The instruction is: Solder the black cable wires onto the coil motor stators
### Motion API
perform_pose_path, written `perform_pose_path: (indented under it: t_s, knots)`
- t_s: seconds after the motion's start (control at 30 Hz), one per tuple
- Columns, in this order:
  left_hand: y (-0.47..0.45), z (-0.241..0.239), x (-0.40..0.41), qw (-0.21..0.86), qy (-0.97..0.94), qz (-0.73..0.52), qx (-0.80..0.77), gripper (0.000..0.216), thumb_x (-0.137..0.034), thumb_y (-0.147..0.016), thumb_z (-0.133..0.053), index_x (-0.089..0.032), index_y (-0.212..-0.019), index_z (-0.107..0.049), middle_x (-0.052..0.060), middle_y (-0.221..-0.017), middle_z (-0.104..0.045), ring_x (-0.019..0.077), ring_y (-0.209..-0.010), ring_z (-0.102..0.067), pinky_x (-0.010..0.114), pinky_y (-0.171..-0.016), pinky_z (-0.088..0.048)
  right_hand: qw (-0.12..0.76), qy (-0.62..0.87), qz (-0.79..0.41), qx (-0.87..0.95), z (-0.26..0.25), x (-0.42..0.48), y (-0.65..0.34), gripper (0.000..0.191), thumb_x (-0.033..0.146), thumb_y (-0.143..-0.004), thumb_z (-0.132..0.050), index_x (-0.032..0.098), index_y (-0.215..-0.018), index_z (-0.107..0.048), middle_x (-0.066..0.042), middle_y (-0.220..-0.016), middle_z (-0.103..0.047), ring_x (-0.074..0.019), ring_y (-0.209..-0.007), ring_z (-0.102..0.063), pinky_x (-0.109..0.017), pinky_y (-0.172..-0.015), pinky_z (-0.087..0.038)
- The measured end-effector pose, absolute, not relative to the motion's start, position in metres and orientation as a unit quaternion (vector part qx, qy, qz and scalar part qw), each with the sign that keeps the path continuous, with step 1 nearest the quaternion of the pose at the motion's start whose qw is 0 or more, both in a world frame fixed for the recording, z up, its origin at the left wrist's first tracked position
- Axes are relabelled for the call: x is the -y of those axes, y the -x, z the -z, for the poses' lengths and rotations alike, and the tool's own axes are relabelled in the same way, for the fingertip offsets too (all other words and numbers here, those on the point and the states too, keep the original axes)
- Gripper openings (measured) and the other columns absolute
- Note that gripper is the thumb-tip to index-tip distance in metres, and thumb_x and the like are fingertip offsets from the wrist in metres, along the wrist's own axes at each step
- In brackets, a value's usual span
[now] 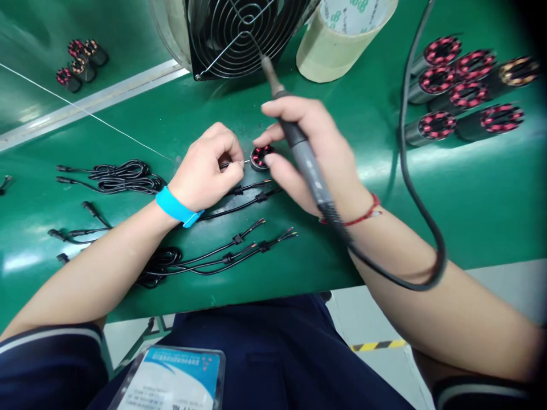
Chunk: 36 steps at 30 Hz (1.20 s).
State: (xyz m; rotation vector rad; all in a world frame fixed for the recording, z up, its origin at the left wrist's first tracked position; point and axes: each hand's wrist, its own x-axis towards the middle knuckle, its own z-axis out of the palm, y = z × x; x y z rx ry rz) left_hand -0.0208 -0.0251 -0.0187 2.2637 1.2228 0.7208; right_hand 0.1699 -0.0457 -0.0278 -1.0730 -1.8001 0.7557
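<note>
My left hand [209,168], with a blue wrist strap, is closed in a pinch on a thin wire whose bare end reaches toward a small round motor stator [260,156] with red windings on the green bench. My right hand [311,154] is wrapped round the grey handle of a soldering iron [299,145], tip pointing up and away toward the fan; its fingertips touch the stator's right side. The iron's black cord [410,188] loops off the bench edge past my right forearm.
Black cable harnesses [213,253] lie in front of and left of my hands. A fan with a wire grille [239,34] and a tape roll [342,34] stand behind. Several finished stators [457,85] lie at the right, more at far left [81,60].
</note>
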Motion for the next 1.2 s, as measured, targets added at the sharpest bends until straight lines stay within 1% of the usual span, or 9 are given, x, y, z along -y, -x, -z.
perform_pose_path:
  t_s: [0.13,0.2,0.27,0.3,0.43,0.57,0.73,0.93,1.2]
  knots:
    - [0.018,0.016,0.027,0.217,-0.833,-0.258,-0.439,0.014,-0.01,-0.073,-0.051,-0.021,-0.065,-0.048,0.003,-0.077,-0.059,0.0165,-0.079,-0.057,0.034,-0.072,-0.05,0.487,0.469,-0.303,0.671,0.016,0.051,-0.181,0.028,0.02,-0.092,-0.056,0.029,-0.118,-0.062,0.002,-0.122,-0.066,-0.0103,-0.077,-0.071,-0.029,-0.079,-0.059]
    - [0.016,0.015,0.028,0.203,-0.837,-0.254,-0.44,0.015,-0.009,-0.073,-0.051,-0.022,-0.066,-0.047,0.003,-0.077,-0.059,0.0169,-0.08,-0.057,0.034,-0.073,-0.051,0.493,0.458,-0.259,0.693,0.012,0.052,-0.186,0.025,0.025,-0.092,-0.06,0.031,-0.116,-0.065,0.004,-0.122,-0.068,-0.0125,-0.087,-0.071,-0.03,-0.086,-0.058]
    - [0.014,0.015,0.028,0.186,-0.841,-0.25,-0.443,0.015,-0.01,-0.074,-0.051,-0.022,-0.067,-0.047,0.003,-0.078,-0.059,0.0172,-0.082,-0.057,0.034,-0.074,-0.051,0.488,0.453,-0.208,0.717,0.01,0.053,-0.189,0.022,0.025,-0.091,-0.061,0.029,-0.112,-0.067,0.003,-0.114,-0.071,-0.0156,-0.098,-0.068,-0.033,-0.093,-0.055]
    - [0.013,0.015,0.029,0.181,-0.843,-0.246,-0.444,0.014,-0.01,-0.074,-0.051,-0.022,-0.068,-0.047,0.003,-0.079,-0.058,0.0174,-0.083,-0.057,0.034,-0.075,-0.051,0.485,0.459,-0.192,0.719,0.01,0.053,-0.19,0.019,0.026,-0.091,-0.06,0.027,-0.108,-0.068,0.001,-0.107,-0.072,-0.0165,-0.096,-0.066,-0.035,-0.09,-0.055]
    - [0.01,0.014,0.03,0.168,-0.848,-0.242,-0.441,0.015,-0.009,-0.075,-0.05,-0.022,-0.069,-0.046,0.004,-0.081,-0.058,0.0176,-0.082,-0.056,0.035,-0.074,-0.051,0.532,0.477,-0.193,0.673,0.011,0.055,-0.192,0.018,0.034,-0.089,-0.057,0.021,-0.086,-0.07,-0.002,-0.078,-0.063,-0.0121,-0.06,-0.053,-0.037,-0.062,-0.049]
    - [0.01,0.014,0.03,0.153,-0.854,-0.247,-0.432,0.016,-0.009,-0.075,-0.05,-0.022,-0.068,-0.044,0.004,-0.078,-0.058,0.018,-0.08,-0.057,0.034,-0.072,-0.05,0.55,0.463,-0.185,0.67,0.013,0.054,-0.193,0.021,0.033,-0.088,-0.057,0.023,-0.071,-0.064,0.0,-0.069,-0.061,-0.0116,-0.058,-0.055,-0.036,-0.06,-0.049]
    - [0.012,0.016,0.028,0.146,-0.857,-0.245,-0.429,0.015,-0.011,-0.076,-0.05,-0.023,-0.069,-0.043,0.004,-0.078,-0.058,0.0188,-0.081,-0.057,0.034,-0.072,-0.049,0.552,0.456,-0.18,0.674,0.015,0.054,-0.193,0.019,0.032,-0.087,-0.058,0.024,-0.071,-0.063,0.003,-0.07,-0.063,-0.0103,-0.059,-0.058,-0.033,-0.058,-0.048]
    - [0.01,0.016,0.028,0.145,-0.855,-0.244,-0.433,0.017,-0.012,-0.074,-0.051,-0.023,-0.067,-0.042,0.004,-0.076,-0.058,0.0184,-0.08,-0.056,0.034,-0.07,-0.049,0.538,0.458,-0.205,0.677,0.013,0.058,-0.19,0.021,0.031,-0.09,-0.054,0.023,-0.072,-0.064,0.007,-0.066,-0.056,-0.0046,-0.059,-0.052,-0.026,-0.059,-0.044]
    - [0.01,0.014,0.028,0.176,-0.844,-0.233,-0.449,0.016,-0.014,-0.078,-0.052,-0.023,-0.068,-0.042,0.005,-0.08,-0.057,0.0196,-0.083,-0.056,0.037,-0.076,-0.048,0.537,0.464,-0.203,0.675,0.012,0.058,-0.191,0.018,0.031,-0.087,-0.058,0.022,-0.074,-0.066,-0.001,-0.072,-0.064,-0.0128,-0.061,-0.058,-0.038,-0.06,-0.049]
